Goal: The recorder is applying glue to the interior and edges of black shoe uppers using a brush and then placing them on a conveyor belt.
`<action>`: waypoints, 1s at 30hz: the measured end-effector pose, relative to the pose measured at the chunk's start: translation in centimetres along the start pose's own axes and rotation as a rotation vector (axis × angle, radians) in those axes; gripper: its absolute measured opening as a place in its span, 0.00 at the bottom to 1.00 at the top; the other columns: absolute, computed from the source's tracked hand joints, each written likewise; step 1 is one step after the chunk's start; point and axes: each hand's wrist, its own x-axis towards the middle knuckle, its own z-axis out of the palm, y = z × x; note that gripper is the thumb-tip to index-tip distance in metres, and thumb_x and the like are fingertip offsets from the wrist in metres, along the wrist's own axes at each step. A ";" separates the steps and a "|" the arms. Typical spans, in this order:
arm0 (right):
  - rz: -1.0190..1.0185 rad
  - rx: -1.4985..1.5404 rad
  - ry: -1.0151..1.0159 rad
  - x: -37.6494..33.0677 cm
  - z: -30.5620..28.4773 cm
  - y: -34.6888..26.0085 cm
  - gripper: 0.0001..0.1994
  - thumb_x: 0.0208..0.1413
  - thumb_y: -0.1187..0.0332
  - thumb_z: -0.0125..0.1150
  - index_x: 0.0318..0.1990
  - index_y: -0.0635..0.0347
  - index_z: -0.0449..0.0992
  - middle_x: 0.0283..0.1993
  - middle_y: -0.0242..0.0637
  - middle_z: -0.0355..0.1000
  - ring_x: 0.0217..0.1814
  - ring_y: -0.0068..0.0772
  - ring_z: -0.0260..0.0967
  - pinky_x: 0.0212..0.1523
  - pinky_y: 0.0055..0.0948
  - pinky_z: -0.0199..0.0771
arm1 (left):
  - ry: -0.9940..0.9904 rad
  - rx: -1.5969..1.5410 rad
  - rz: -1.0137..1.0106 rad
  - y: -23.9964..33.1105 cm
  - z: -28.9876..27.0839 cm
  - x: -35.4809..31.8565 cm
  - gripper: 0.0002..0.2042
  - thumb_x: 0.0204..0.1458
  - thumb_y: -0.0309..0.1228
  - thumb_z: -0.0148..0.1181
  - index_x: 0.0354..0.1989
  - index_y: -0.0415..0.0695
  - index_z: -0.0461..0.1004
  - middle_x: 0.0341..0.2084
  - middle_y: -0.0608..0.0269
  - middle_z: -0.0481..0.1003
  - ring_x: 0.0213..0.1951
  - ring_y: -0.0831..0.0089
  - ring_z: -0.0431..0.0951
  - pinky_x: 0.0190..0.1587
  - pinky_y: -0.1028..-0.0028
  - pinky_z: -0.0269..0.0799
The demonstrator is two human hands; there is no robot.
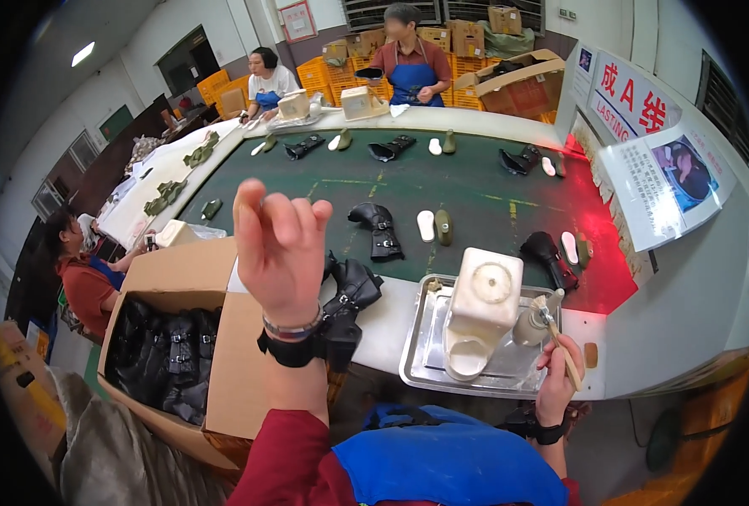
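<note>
My left hand (pixel 281 253) is raised above the table edge, fingers loosely bent and apart, with nothing visible in it. Just behind its wrist, a black buckled boot (pixel 353 295) lies on the white table edge. My right hand (pixel 558 379) is closed round the wooden handle of a brush (pixel 571 368). The brush's far end is at the mouth of a small whitish pot (pixel 528 331). That pot stands on a metal tray (pixel 421 358), beside a large cream plastic dispenser (pixel 484 291) with a round cup at its front.
A green conveyor belt (pixel 307 190) carries black boots (pixel 380 232), white insoles (pixel 426 225) and olive pieces (pixel 444 228). On the left stands an open carton (pixel 176 270) full of black boots. Co-workers (pixel 412 63) work across and to the left. A sign-covered machine housing (pixel 678 312) borders the right.
</note>
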 end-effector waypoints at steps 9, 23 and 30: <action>0.023 0.023 -0.005 0.0 2.1 0.3 0.11 0.58 0.71 0.44 0.46 0.67 0.66 0.32 0.40 0.70 0.24 0.21 0.65 0.25 0.18 0.66 | -0.174 1.517 0.150 -0.4 1.5 0.3 0.06 0.50 0.22 0.49 0.33 0.38 0.73 0.26 0.59 0.74 0.30 0.69 0.74 0.50 0.66 0.63; -0.076 0.543 -0.354 1.0 6.9 -1.3 0.17 0.54 0.57 0.50 0.44 0.58 0.57 0.48 0.54 0.62 0.53 0.43 0.61 0.57 0.40 0.56 | -0.387 0.576 -1.067 -11.4 2.8 -17.0 0.20 0.47 0.35 0.60 0.46 0.38 0.67 0.27 0.64 0.71 0.30 0.78 0.71 0.34 0.78 0.68; -0.033 0.675 -0.450 0.2 8.7 -0.5 0.20 0.53 0.53 0.52 0.46 0.54 0.57 0.55 0.58 0.57 0.59 0.46 0.55 0.60 0.42 0.47 | -0.140 0.461 -1.180 -12.0 1.5 -17.0 0.15 0.57 0.39 0.46 0.29 0.39 0.72 0.14 0.69 0.68 0.16 0.83 0.65 0.18 0.80 0.60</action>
